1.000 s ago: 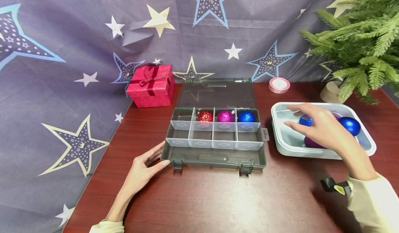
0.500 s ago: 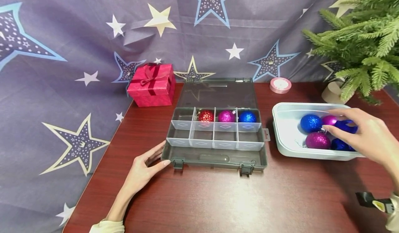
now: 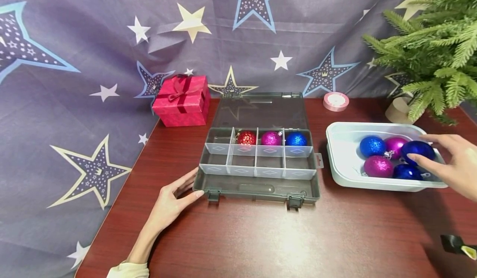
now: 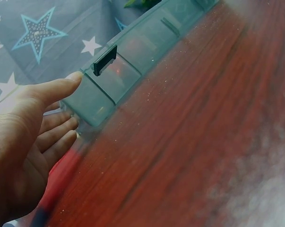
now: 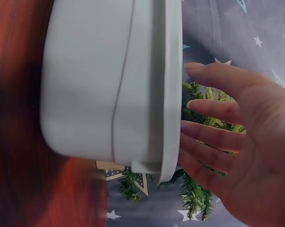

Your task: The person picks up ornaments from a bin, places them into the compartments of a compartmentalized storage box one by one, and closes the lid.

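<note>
Left hand [image 3: 171,201] relaxed against the box [image 3: 246,193], we should centre the right hand [image 3: 456,162] — fingers spread — around its nearest blue ball [image 3: 419,150].

The case [image 3: 257,188] lies left of the tub [image 3: 380,183], balls [image 3: 378,167] in both.
</note>
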Motion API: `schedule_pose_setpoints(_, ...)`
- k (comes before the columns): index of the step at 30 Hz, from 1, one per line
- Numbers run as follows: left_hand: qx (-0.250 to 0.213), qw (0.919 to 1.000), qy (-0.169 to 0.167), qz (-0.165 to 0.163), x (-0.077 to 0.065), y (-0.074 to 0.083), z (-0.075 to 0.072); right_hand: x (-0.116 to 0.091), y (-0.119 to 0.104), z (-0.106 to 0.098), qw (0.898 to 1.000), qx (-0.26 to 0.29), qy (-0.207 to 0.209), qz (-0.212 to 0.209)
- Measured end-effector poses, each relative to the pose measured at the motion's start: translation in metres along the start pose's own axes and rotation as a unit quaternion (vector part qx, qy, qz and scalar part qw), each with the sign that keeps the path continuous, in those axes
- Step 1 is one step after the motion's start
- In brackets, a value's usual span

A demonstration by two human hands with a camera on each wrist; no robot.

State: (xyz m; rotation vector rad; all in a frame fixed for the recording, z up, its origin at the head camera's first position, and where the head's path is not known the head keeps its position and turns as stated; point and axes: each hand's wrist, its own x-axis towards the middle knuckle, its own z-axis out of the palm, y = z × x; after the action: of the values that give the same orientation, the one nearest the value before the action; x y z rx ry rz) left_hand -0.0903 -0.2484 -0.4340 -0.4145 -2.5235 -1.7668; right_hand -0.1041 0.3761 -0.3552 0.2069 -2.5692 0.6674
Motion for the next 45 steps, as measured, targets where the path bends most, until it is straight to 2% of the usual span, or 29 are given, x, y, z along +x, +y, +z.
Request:
schedule_pose_setpoints(8, 0.0, 1.0, 0.001, 0.001, 0.0, 0.0, 0.0, -0.002, 0.012, 0.006, 0.997, -0.059, -0.016, -0.04)
schedule_pose_setpoints(14, -0.003, 1.0, 0.0, 0.003, 0.0, 0.001, 0.0, -0.002, 0.012, 0.008, 0.996, -0.073, -0.02, -0.044)
schedule_pose_setpoints(23, -0.004, 1.0, 0.0, 0.002, 0.001, 0.002, 0.0, 0.001, 0.003, 0.007, 0.997, -0.062, -0.023, -0.029)
schedule_pose_setpoints(30, -0.005, 1.0, 0.001, 0.0, 0.0, 0.002, 0.0, 0.006, -0.014, 0.007, 0.997, -0.053, -0.053, -0.008)
schedule_pose_setpoints(35, -0.005, 1.0, -0.001, 0.003, 0.0, 0.002, 0.001, 0.01, -0.023, 0.008, 0.996, -0.052, -0.073, -0.008)
schedule_pose_setpoints(41, -0.005, 1.0, -0.001, 0.003, 0.0, 0.001, 0.001, 0.013, -0.032, 0.012, 0.996, -0.024, -0.09, -0.007)
schedule_pose_setpoints(45, -0.004, 1.0, -0.001, 0.002, -0.001, 0.001, 0.0, 0.016, -0.037, 0.016, 0.996, 0.004, -0.088, -0.019)
